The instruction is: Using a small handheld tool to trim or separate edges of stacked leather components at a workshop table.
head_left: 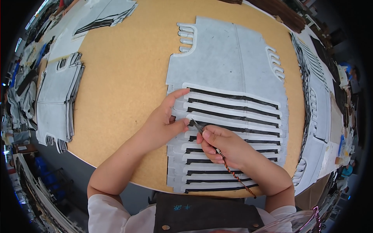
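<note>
A large grey fabric panel (213, 50) lies in front of me, with rows of white-edged slots (233, 105) showing black across its near half. My left hand (163, 122) rests at the panel's left edge. Its index finger and thumb are spread apart, touching the ends of two slots; the other fingers are partly hidden. My right hand (221, 143) is closed around a small pointed metal tool (197, 126), its tip beside my left thumb at a slot's left end. An orange-and-black twisted cord (235, 175) trails from the tool toward me.
A stack of similar grey panels (56, 93) lies at the left table edge, and more pieces (103, 17) lie at the far left. Another pile of slotted panels (312, 105) lines the right side. The tan tabletop (120, 70) has a curved near edge.
</note>
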`<state>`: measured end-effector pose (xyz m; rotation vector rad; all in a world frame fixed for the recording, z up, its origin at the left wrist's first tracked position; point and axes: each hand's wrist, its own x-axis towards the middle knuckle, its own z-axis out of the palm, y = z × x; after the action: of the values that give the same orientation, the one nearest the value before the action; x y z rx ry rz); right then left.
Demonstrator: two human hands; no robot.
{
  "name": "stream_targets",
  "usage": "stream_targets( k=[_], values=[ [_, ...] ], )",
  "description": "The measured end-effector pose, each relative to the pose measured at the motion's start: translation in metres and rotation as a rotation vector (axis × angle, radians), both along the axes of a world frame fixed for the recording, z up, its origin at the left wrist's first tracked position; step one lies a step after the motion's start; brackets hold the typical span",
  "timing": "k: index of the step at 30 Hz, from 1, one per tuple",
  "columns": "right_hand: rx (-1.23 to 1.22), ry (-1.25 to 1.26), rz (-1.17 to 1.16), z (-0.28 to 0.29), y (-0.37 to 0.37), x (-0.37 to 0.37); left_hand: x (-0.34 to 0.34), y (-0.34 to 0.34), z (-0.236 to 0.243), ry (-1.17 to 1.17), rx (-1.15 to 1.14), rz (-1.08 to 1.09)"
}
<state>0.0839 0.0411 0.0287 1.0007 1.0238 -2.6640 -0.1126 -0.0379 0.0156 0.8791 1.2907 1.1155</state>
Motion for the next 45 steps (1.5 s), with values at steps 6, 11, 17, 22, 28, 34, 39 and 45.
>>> stream_targets(
  k=[6, 11, 17, 22, 28, 34, 39, 45],
  values=[
    [0.069, -0.01, 0.023, 0.0, -0.002, 0.001, 0.0, 0.0, 0.003, -0.016, -0.008, -0.005],
    [0.118, -0.02, 0.036, -0.001, -0.004, 0.0, 0.0, 0.0, 0.002, 0.005, -0.01, -0.007],
    [0.144, -0.03, 0.032, -0.001, -0.006, -0.001, -0.001, 0.0, 0.001, -0.006, -0.01, -0.007],
    [0.161, -0.031, 0.025, -0.002, -0.008, -0.001, 0.001, 0.001, 0.0, 0.014, 0.013, -0.002],
    [0.17, -0.023, 0.031, -0.002, -0.008, 0.0, 0.0, 0.001, 0.0, 0.006, 0.009, -0.008],
    [0.146, 0.007, -0.001, 0.023, -0.008, 0.01, -0.021, -0.007, 0.03, 0.612, -0.187, -0.074],
    [-0.034, 0.719, -0.012, 0.082, -0.03, 0.046, -0.033, -0.014, 0.027, 0.347, -0.078, 0.205],
    [-0.211, 0.766, 0.116, 0.078, -0.051, 0.078, -0.029, -0.007, 0.015, 0.314, -0.104, 0.197]
  ],
)
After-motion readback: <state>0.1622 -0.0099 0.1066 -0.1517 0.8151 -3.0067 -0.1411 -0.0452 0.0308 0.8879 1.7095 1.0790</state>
